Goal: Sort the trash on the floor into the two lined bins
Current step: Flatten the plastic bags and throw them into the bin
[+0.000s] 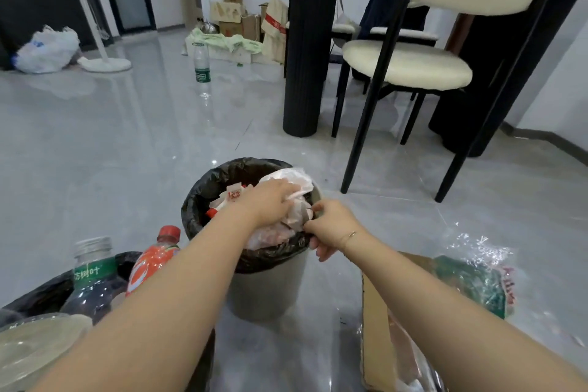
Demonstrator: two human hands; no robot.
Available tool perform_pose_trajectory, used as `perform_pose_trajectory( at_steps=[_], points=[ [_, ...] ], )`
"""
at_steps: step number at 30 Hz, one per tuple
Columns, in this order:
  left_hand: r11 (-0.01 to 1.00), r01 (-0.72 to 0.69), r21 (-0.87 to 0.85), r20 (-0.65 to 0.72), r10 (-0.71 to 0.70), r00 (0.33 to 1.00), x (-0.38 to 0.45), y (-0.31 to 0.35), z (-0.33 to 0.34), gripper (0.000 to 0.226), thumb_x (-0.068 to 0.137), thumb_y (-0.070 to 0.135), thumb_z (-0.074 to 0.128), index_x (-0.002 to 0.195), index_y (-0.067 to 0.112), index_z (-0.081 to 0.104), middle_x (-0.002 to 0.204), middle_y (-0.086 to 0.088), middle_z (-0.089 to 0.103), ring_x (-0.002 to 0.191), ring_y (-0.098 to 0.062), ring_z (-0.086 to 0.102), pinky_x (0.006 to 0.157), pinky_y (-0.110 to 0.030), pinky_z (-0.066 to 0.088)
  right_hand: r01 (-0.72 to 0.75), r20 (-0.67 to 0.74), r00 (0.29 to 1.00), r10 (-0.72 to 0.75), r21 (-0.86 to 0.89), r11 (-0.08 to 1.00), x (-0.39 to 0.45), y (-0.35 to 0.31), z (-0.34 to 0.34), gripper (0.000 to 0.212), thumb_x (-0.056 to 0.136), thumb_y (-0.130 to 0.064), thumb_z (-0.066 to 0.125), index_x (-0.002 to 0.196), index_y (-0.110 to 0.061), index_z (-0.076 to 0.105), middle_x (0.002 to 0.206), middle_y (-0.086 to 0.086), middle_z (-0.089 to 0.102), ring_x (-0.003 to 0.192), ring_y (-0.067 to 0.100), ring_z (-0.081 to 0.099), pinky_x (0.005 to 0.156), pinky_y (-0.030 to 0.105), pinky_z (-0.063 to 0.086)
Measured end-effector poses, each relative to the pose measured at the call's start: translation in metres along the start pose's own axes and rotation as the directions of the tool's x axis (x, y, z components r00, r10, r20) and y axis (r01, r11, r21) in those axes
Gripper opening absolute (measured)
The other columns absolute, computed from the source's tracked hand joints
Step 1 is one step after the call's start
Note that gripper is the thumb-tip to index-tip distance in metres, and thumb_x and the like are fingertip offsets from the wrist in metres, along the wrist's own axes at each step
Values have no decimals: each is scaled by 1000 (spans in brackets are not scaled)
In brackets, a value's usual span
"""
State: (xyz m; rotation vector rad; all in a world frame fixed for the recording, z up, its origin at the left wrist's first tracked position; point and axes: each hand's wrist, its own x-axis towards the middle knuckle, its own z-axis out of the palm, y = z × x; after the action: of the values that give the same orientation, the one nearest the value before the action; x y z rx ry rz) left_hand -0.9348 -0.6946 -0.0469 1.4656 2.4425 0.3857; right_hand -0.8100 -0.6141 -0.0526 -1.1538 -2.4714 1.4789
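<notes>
A grey bin with a black liner (pixel 206 194) stands in the middle of the floor, full of paper and wrappers. My left hand (pixel 270 200) presses down on a white plastic bag (pixel 296 178) at the top of the heap. My right hand (pixel 331 226) grips the bin's near right rim and liner. A second black-lined bin (pixel 38 296) at the lower left holds an orange soda bottle (pixel 152 261), a dark tea bottle (pixel 92 277) and a clear lid (pixel 35 347). A flat cardboard piece (pixel 375 328) and a green-printed plastic bag (pixel 477 283) lie on the floor at the right.
A clear water bottle (pixel 201 65) stands on the floor further back. A black table leg (pixel 305 57) and cream chairs with black legs (pixel 404 67) stand to the right. A fan base (pixel 105 64), a white bag (pixel 47 48) and cardboard boxes (pixel 232 16) line the far wall.
</notes>
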Motion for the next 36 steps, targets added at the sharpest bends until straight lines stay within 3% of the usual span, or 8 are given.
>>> perform_pose_trajectory(
  at_steps=[5, 11, 14, 17, 20, 23, 28, 36],
  points=[
    [979, 35, 202, 129, -62, 990, -3, -9, 8, 44, 99, 48, 31, 139, 36, 45, 148, -1, 42, 134, -24, 39, 108, -42, 33, -11, -30, 999, 19, 256, 967, -10, 6, -4, 30, 90, 3, 37, 114, -15, 45, 64, 20, 61, 42, 25, 58, 56, 37, 58],
    [950, 67, 304, 196, -132, 972, -1, -10, 16, 50, 97, 56, 28, 145, 40, 29, 149, -3, 36, 135, -30, 34, 108, -48, 30, 336, -358, 909, -215, 322, 885, -34, 30, -18, 18, 91, 2, 46, 94, -15, 55, 55, 8, 59, 52, 19, 59, 58, 27, 53],
    [963, 76, 260, 196, -130, 972, 0, -15, 18, 57, 92, 61, 37, 144, 41, 26, 151, -1, 34, 136, -29, 32, 109, -51, 27, 433, -479, 841, -251, 318, 844, -51, 45, -19, 18, 91, 1, 45, 97, -13, 55, 57, 13, 55, 51, 15, 55, 52, 22, 49],
    [985, 71, 156, 157, -95, 983, -8, -17, 28, 62, 88, 63, 44, 143, 40, 27, 147, 0, 37, 132, -27, 32, 109, -52, 27, 324, -493, 860, -134, 324, 889, -51, 65, -15, 25, 86, 1, 46, 105, -14, 55, 59, 15, 57, 50, 16, 53, 52, 28, 48],
    [987, 32, 159, 135, -54, 989, -16, -19, 43, 55, 91, 63, 38, 143, 44, 29, 144, -1, 37, 129, -27, 31, 109, -51, 26, 148, -401, 912, -85, 131, 980, -36, 68, -21, 28, 86, -16, 51, 114, -15, 53, 70, 7, 58, 64, 20, 58, 67, 39, 52],
    [989, 6, 145, 161, -29, 986, -22, -16, 52, 51, 93, 62, 35, 142, 50, 32, 141, -3, 35, 131, -27, 26, 110, -51, 23, 208, -364, 896, -253, -158, 965, -22, 39, -31, 45, 84, -40, 57, 124, -23, 46, 91, 1, 56, 83, 17, 57, 74, 37, 48],
    [996, -22, 81, 159, 9, 987, -32, -11, 55, 47, 93, 61, 36, 139, 52, 35, 146, 0, 25, 137, -26, 17, 113, -51, 21, 120, -63, 943, -327, -853, 508, 8, 2, -21, 61, 82, -34, 63, 135, -20, 35, 126, 6, 46, 99, 28, 58, 64, 34, 42],
    [997, -72, 30, 183, 66, 981, -33, -18, 62, 46, 95, 57, 39, 140, 47, 38, 161, 4, -7, 147, -20, -12, 118, -50, 3, 106, -68, 934, -352, -885, 453, -2, -6, -17, 21, 89, 3, 44, 105, -4, 57, 104, 16, 59, 95, 36, 60, 66, 35, 42]
  ],
)
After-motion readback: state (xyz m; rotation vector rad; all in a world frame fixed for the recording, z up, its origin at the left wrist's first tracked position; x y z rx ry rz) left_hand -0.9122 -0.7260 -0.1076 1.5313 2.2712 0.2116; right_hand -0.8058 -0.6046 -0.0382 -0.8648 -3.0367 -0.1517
